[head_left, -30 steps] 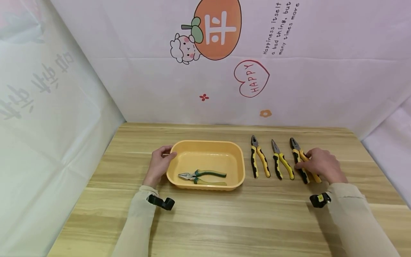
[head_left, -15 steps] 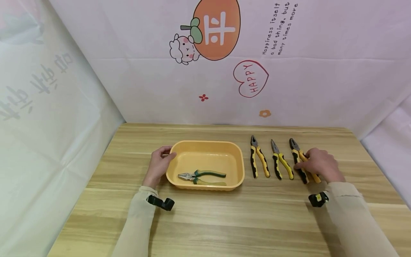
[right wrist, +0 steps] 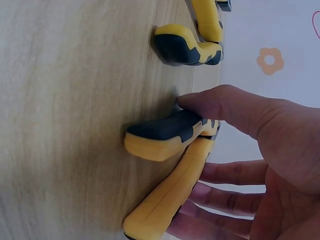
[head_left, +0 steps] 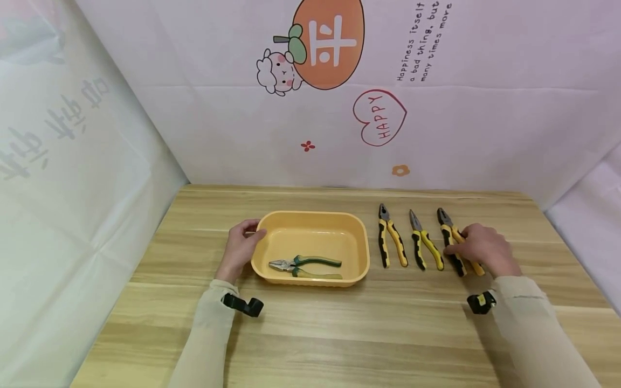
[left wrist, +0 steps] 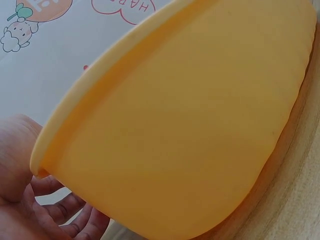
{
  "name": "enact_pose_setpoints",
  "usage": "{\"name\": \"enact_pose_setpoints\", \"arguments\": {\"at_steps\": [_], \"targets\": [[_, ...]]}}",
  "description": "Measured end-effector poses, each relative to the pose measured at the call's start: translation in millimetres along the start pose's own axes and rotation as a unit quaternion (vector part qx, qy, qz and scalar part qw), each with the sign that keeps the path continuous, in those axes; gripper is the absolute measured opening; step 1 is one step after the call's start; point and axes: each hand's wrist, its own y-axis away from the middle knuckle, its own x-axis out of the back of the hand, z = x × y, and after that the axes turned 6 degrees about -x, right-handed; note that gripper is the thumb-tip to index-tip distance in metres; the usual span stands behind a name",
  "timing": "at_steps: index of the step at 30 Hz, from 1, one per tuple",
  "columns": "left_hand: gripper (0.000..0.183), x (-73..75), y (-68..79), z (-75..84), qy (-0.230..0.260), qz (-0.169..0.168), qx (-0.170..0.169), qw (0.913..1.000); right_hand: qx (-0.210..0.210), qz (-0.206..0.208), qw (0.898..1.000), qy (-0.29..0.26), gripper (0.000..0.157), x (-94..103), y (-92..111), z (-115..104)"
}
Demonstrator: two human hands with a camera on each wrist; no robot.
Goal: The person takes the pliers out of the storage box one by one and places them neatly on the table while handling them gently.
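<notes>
At the left end of a yellow plastic basin (head_left: pixel 310 241), my left hand (head_left: pixel 241 245) grips the rim. In the left wrist view its fingers (left wrist: pixel 67 207) curl against the outside of the basin wall. Combination pliers (head_left: pixel 292 264) with green and tan handles lie inside the basin. Far right, my right hand (head_left: pixel 485 249) holds yellow-and-black combination pliers (head_left: pixel 447 226) by the handles, flat on the table. The right wrist view has the thumb (right wrist: pixel 207 102) on one handle and the fingers along the other.
Between the basin and my right hand lie two more pliers: yellow-and-black combination pliers (head_left: pixel 392 240) and long-nose pliers (head_left: pixel 425 245). All rest on a wooden table (head_left: pixel 339 339). A white printed cloth (head_left: pixel 233 134) hangs along the table's back edge.
</notes>
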Motion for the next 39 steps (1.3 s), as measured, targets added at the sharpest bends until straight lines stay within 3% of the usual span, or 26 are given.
{"name": "enact_pose_setpoints", "arguments": {"at_steps": [5, 10, 11, 17, 21, 29, 39], "targets": [[0.034, 0.0, -0.4, 0.8, -0.002, 0.001, 0.002, 1.0, 0.003, 0.0, 1.0, 0.011, 0.089, 1.3, -2.1, 1.2], [0.035, 0.1, -1.6, 2.0, -0.004, 0.0, 0.003, 1.0, 0.005, 0.002, 1.0, 0.017, 0.093, 1.2, -3.2, 2.9], [0.035, 0.2, -1.9, 2.0, -0.004, 0.0, 0.003, 1.0, 0.006, 0.005, 1.0, 0.017, 0.092, 0.8, -3.2, 2.9], [0.035, 0.6, -2.4, 2.2, -0.006, -0.001, 0.0, 1.0, 0.003, 0.015, 1.0, -0.001, 0.051, -3.7, -0.9, 1.6], [0.035, 0.3, -2.0, 2.1, -0.007, -0.002, 0.0, 1.0, 0.003, 0.021, 1.0, 0.001, 0.047, -3.9, 2.8, -0.7], [0.034, 0.1, -1.8, 2.2, -0.005, 0.001, 0.002, 1.0, 0.005, 0.021, 1.0, 0.018, 0.08, -0.8, 3.1, -0.1], [0.035, 0.9, 0.0, 1.4, 0.001, 0.001, 0.002, 1.0, 0.011, 0.036, 0.999, 0.028, 0.097, 3.6, 10.0, -3.3]]}}
